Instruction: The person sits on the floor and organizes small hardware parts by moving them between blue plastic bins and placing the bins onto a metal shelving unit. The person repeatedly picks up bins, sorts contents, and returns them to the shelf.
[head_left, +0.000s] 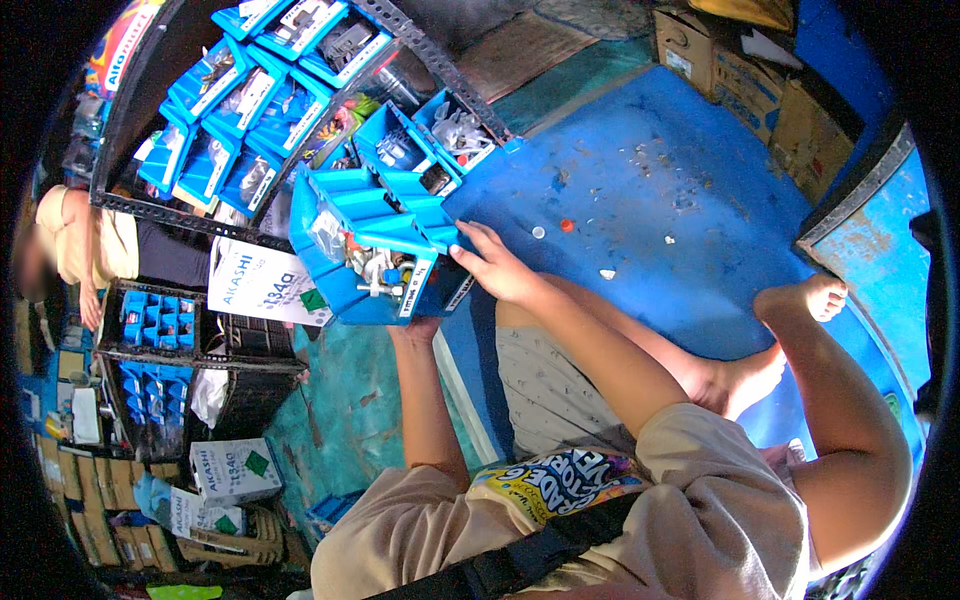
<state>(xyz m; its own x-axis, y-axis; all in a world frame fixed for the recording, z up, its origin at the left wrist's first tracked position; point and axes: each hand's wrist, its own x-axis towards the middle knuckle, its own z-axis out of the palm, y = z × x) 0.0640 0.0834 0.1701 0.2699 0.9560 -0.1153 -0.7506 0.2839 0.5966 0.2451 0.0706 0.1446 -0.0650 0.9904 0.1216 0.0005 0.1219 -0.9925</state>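
A cluster of blue plastic storage bins is held up in front of me, tilted. The near bin contains small metal and plastic fittings, with some clear plastic among them. My left hand grips the bins from underneath; its fingers are mostly hidden behind them. On the right side, my right hand is closed on the bin edge, its thumb and fingertips against the plastic. Just beyond the held bins, more blue bins with small parts sit at the corner of a rack.
A black metal rack of labelled bins stands at upper left. Scraps and an orange cap lie on the blue platform where my legs rest. Cardboard boxes line the back right. Another person's arm is at far left, near white boxes.
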